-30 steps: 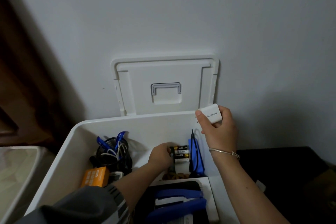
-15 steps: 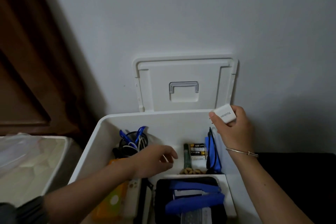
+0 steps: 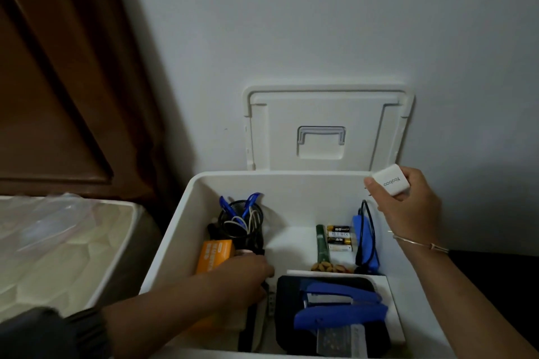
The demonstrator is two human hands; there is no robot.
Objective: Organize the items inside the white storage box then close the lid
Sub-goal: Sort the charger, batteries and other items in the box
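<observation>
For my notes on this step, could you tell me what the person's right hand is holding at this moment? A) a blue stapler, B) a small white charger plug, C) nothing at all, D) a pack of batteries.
B: the right hand grips a small white charger plug above the back right corner of the white storage box, while the blue stapler and the batteries lie inside the box.

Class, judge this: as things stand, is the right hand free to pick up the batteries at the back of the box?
Probably not yet: the right hand holds a white charger above the box rim. The batteries lie uncovered just below.
</observation>
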